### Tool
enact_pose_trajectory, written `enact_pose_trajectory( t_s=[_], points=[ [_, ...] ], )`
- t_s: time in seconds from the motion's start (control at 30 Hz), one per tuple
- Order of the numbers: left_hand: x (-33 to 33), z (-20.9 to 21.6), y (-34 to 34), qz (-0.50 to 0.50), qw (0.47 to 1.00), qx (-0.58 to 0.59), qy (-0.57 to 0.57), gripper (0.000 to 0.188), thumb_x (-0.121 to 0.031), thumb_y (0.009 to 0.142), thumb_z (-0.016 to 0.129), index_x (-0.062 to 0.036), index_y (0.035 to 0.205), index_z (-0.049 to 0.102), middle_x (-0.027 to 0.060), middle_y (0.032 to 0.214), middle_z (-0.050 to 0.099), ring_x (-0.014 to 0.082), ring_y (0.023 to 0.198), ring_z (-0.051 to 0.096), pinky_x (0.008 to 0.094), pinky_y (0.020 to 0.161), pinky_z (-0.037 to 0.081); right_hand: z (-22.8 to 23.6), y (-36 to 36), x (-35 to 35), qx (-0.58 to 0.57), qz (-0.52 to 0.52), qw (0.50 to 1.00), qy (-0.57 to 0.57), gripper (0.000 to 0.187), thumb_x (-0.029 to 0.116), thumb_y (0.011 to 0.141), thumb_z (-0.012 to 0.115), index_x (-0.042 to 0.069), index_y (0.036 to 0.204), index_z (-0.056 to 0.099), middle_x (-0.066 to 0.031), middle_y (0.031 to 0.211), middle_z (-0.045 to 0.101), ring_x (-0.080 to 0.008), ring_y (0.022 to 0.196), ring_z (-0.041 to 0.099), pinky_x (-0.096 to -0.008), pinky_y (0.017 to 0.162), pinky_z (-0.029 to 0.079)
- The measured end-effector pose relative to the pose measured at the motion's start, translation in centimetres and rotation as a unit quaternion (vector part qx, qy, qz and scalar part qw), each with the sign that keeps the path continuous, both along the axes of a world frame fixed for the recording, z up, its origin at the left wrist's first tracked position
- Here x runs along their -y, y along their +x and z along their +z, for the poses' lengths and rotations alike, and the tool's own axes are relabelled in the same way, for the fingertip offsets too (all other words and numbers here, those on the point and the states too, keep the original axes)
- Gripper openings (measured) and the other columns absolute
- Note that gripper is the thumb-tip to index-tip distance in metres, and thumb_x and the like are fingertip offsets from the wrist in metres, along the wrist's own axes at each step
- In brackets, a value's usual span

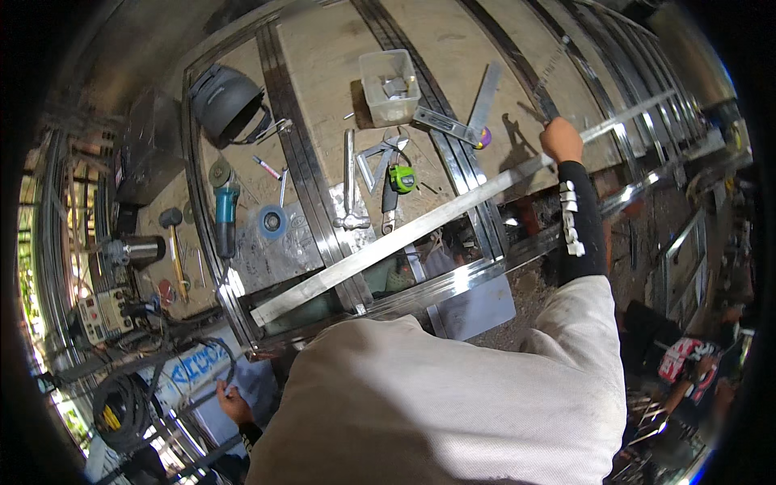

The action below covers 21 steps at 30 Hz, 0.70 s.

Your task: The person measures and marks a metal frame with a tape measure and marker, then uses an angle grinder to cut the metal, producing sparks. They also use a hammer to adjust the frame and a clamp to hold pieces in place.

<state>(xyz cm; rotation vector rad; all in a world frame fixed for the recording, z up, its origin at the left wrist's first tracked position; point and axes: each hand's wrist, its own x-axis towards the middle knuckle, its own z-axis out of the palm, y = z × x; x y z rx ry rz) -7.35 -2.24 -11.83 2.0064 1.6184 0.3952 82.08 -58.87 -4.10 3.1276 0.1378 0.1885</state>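
One hammer point(349, 174), one clear tub point(394, 114), beyond bar point(420, 227) at right hand point(562, 140)

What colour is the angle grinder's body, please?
The grinder's body is teal-blue, seen in the head view.

A long, straight, silvery metal bar point(396, 242), narrow and dull-surfaced with paler streaks along its face, lies slantwise across the dark rails point(307, 174) of a metal frame, one end near the frame's lower left corner, the other stretching toward the upper right, its length unbent and its farther half grasped in the person's right hand point(562, 140)
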Motion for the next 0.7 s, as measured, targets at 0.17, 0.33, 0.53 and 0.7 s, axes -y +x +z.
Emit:
enact_pose_trajectory(
  t_s=[0.17,0.33,0.53,0.7],
  points=[
    [-4.8,5.8,9.9,-0.089,0.97,0.166,0.153,0.047,-0.003,0.106,0.048,-0.0018,0.153,0.046,0.014,0.139,0.062,0.0212,0.101,0.062,0.0327,0.089,0.051,5.5,-13.1,2.9,0.069,0.01,0.8,0.596,0.032,0.031,0.106,0.06,0.002,0.101,0.073,-0.0046,0.087,0.071,-0.0147,0.081,0.065,-0.0337,0.074,0.052],
    [-6.8,9.1,23.0,-0.229,0.907,0.304,0.183,0.044,-0.005,0.104,0.055,-0.0006,0.148,0.052,0.0193,0.132,0.065,0.0253,0.1,0.069,0.0345,0.09,0.055,7.2,-31.1,-3.4,0.133,0.053,0.661,0.736,0.038,0.021,0.101,0.07,-0.001,0.129,0.057,-0.0081,0.094,0.069,-0.0169,0.076,0.07,-0.033,0.073,0.059],
    [-4.6,9.6,31.9,-0.506,0.791,0.338,-0.059,0.042,-0.007,0.108,0.05,0.0012,0.15,0.049,0.0137,0.128,0.064,0.0201,0.1,0.062,0.0343,0.088,0.053,9.8,-47.3,-11.2,0.105,0.102,0.458,0.877,0.039,0.029,0.111,0.051,0.008,0.144,0.045,-0.0149,0.117,0.064,-0.0131,0.062,0.059,-0.0304,0.062,0.057],
    [0.9,11.3,32.6,-0.731,0.578,0.33,-0.153,0.023,0.0,0.103,0.054,0.0058,0.122,0.066,0.0139,0.097,0.067,0.0207,0.085,0.064,0.0344,0.079,0.055,10.5,-61.2,-16.3,0.158,0.033,0.45,0.878,0.076,0.011,0.106,0.058,0.018,0.168,0.015,-0.0089,0.151,0.051,-0.017,0.106,0.064,-0.0308,0.082,0.057]
  ],
)
